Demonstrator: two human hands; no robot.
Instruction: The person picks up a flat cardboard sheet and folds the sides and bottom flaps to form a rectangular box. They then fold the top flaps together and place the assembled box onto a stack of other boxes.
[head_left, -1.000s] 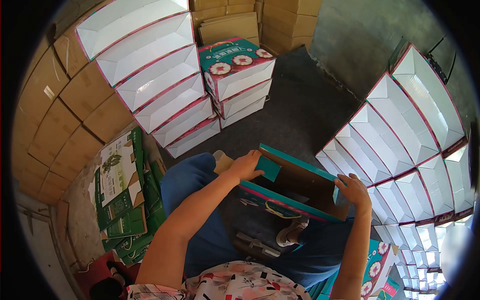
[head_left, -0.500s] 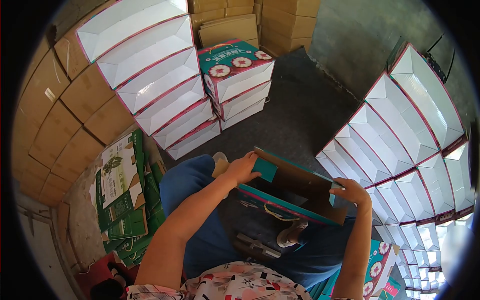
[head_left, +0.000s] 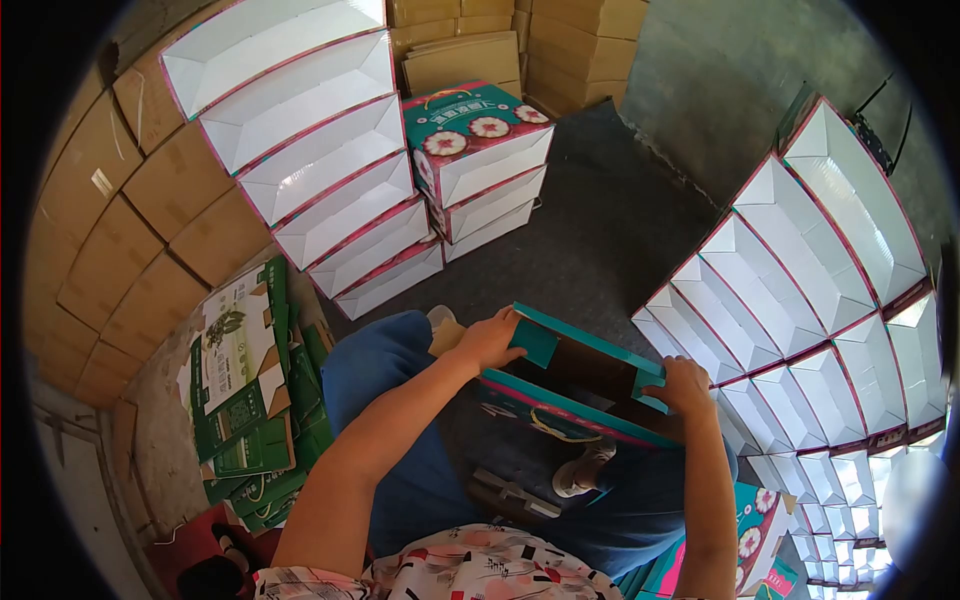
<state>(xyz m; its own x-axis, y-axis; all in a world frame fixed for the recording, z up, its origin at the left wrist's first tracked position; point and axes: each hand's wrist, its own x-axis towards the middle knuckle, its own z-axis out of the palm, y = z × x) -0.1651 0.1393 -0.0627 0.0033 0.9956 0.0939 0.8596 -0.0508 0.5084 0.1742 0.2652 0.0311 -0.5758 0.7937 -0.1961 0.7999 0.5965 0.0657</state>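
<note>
A teal and pink carton [head_left: 585, 400] with a rope handle on its near side is held above my lap, its open top facing me and its brown inside showing. My left hand [head_left: 490, 342] grips its left end, thumb on a teal end flap. My right hand [head_left: 682, 384] closes round the right end, with fingers on the other end flap. The far teal panel leans inward over the opening.
White-lined cartons [head_left: 320, 130] rise at the left, beside a shorter stack [head_left: 490, 170]. More white-lined cartons [head_left: 790, 260] stand at the right. Flattened green cartons [head_left: 240, 370] lie at the left. Brown boxes [head_left: 100, 240] line the wall.
My right hand has moved slightly left and inward with the right end flap. The far panel now tilts inward, and the carton's opening looks narrower.
</note>
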